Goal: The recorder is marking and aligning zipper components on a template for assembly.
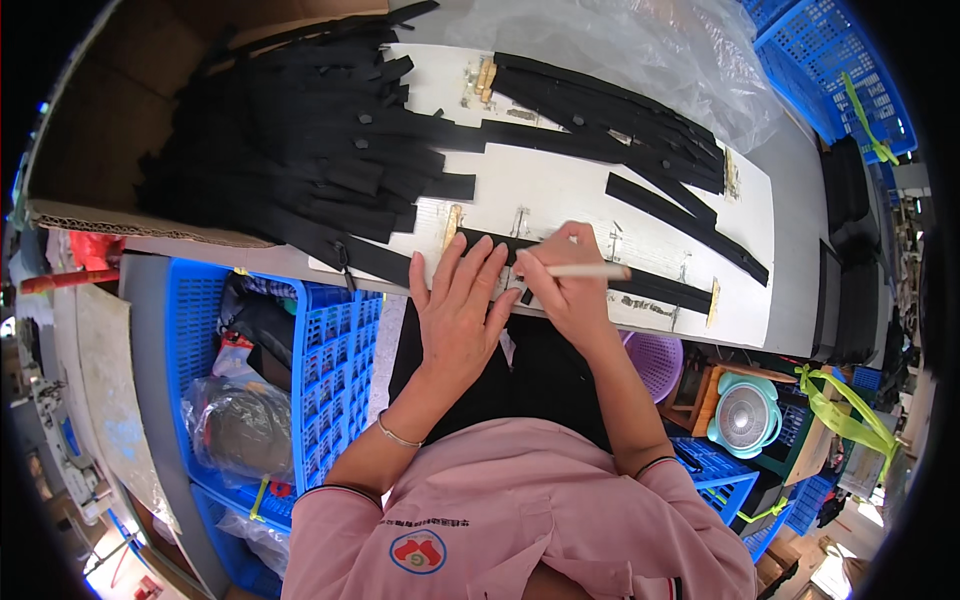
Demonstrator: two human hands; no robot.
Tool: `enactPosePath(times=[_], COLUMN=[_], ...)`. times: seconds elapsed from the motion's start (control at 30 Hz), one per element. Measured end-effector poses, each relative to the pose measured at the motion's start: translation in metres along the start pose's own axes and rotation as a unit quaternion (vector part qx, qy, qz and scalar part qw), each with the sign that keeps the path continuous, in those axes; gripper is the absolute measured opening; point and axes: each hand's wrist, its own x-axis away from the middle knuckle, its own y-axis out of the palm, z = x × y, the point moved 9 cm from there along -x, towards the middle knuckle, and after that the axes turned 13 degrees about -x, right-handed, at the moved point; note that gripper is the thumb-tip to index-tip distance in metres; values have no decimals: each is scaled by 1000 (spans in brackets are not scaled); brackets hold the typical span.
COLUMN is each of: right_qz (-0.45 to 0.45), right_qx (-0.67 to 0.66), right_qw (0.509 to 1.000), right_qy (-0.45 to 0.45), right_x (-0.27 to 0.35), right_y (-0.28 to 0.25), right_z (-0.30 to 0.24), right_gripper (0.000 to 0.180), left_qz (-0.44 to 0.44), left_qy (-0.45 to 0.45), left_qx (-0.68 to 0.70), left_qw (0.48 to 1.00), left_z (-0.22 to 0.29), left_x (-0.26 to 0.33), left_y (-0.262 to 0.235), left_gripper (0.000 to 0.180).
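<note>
My left hand [460, 292] lies flat with its fingers spread, pressing on a black strap [650, 286] along the near edge of a white board [560, 190]. In my right hand [570, 285] is a pale, slim marking pen [600, 271], its back end pointing right. The pen's tip is hidden by my fingers, close to the strap beside my left fingertips. The strap runs between two yellowish tape marks on the board. A loose black strap [690, 230] lies farther right on the board, and a stack of black straps [610, 105] lies toward the back.
A big heap of black straps [290, 140] spills from a cardboard box [130, 215] at the left. Clear plastic sheeting [650, 35] covers the far side. Blue crates [340, 370] stand below left, another blue crate [835, 65] at far right. A turquoise fan [745, 415] sits below right.
</note>
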Motion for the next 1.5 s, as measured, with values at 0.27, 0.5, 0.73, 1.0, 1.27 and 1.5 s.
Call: enactPosePath(times=[0.27,0.5,0.73,1.0,1.27,1.5], right_qz=[89,33,61,167,179,167], right_qx=[217,243,225,173,262,333], right_qw=[972,961,968,967,947,917], right_qy=[22,130,97,81,59,146], right_x=[89,65,-1,29,111,149], right_y=[-46,-64,-106,-124,-117,-141], right_z=[-19,21,78,33,-8,14], right_gripper=[45,50,42,44,45,50], left_qz=[11,69,72,-154,-236,-91], left_qy=[7,24,55,119,174,259], left_qx=[38,-54,-64,123,268,176], left_qw=[999,996,994,973,918,945], left_z=[-14,-48,-39,63,160,175], left_x=[-26,-89,-105,-91,-80,-66], left_y=[-17,-6,-8,34,80,57], left_gripper=[41,28,25,31,67,66])
